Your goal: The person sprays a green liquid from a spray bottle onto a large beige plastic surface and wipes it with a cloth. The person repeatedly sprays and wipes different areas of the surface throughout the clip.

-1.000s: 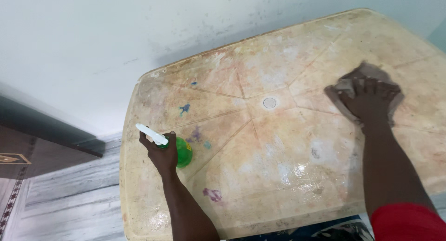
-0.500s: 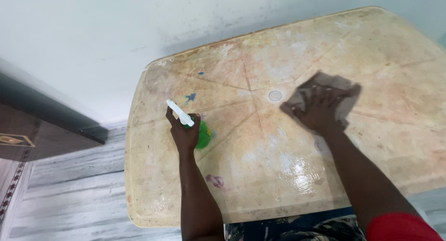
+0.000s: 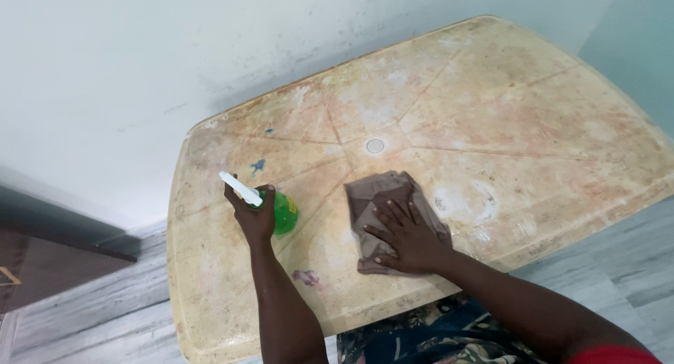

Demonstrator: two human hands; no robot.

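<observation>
Tabletop [image 3: 533, 111]: one, cream plastic, rounded corners, moulded ridges, stained pink, blue and purple, wet patch near the front edge; set against a pale wall [image 3: 140, 48], over grey plank floor [image 3: 84, 315]. Cloth [image 3: 382, 195]: one, brown, crumpled, lying flat near the tabletop's front middle, right hand [image 3: 404, 237] pressed on it, fingers spread. Bottle [image 3: 281, 211]: one, green, white spray head, standing left of the cloth; left hand [image 3: 251, 216] grip clamped round its neck.
</observation>
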